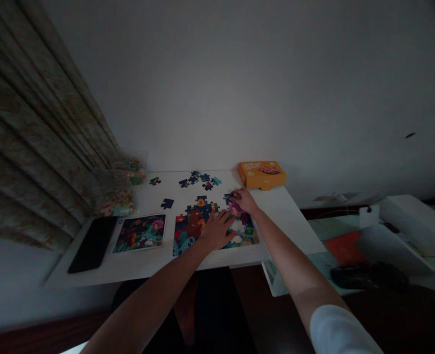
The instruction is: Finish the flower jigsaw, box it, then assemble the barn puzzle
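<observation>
A partly joined jigsaw puzzle (pixel 193 223) with bright animal and plant shapes lies on the white table in front of me. My left hand (pixel 217 230) rests flat over its middle, fingers spread. At the puzzle's upper right edge, my right hand (pixel 244 199) has its fingers curled together on a dark blue puzzle piece (pixel 229 196). Part of that piece and some of the picture are covered by my hands. Several loose puzzle pieces (pixel 205 178) are scattered behind the puzzle, and a single dark piece (pixel 167 203) lies to its left.
A printed reference picture (pixel 139 233) lies left of the puzzle, beside a black phone-like slab (pixel 93 244). Clear bags (pixel 117 196) stand by the curtain (pixel 43 123). An orange puzzle box (pixel 262 174) is at the back right. Lower shelves with an orange-red item (pixel 346 247) are right of the table.
</observation>
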The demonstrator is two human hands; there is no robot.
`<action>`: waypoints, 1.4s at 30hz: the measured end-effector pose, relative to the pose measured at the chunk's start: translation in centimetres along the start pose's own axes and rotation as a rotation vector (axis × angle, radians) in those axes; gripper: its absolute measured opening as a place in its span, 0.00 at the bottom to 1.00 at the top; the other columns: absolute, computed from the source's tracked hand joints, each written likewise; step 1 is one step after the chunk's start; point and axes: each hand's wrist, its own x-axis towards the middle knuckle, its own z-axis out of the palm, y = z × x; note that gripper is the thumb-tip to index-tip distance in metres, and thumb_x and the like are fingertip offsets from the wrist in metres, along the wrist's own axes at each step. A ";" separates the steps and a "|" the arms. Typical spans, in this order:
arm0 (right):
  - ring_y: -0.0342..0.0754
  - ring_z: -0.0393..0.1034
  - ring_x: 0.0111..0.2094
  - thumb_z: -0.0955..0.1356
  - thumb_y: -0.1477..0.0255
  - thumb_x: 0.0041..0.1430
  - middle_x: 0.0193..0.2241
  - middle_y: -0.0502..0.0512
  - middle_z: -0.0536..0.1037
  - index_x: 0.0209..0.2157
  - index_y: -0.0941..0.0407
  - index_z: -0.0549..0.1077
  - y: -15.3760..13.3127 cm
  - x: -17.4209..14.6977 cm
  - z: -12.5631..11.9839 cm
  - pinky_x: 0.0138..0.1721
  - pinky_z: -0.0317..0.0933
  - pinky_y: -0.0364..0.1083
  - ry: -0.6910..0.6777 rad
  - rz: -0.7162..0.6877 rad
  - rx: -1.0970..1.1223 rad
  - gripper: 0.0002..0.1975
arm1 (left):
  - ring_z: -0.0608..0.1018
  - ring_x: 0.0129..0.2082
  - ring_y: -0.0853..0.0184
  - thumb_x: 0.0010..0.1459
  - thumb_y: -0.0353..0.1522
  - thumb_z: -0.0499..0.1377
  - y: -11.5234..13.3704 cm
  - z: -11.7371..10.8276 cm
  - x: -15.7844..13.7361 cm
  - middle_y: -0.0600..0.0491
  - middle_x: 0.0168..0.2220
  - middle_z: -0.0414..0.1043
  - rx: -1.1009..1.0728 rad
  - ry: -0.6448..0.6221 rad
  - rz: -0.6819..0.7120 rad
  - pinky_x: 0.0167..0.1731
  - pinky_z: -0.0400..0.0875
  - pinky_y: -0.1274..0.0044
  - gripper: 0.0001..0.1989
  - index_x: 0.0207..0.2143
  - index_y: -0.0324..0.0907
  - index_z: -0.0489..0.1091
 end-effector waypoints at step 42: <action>0.59 0.58 0.69 0.62 0.58 0.71 0.67 0.62 0.67 0.62 0.52 0.72 -2.8 -9.6 0.7 0.68 0.46 0.65 0.030 -0.028 -0.301 0.24 | 0.67 0.66 0.54 0.61 0.29 0.60 -17.4 -8.6 3.0 0.39 0.66 0.65 -0.045 0.111 -0.656 0.64 0.62 0.68 0.25 0.61 0.37 0.67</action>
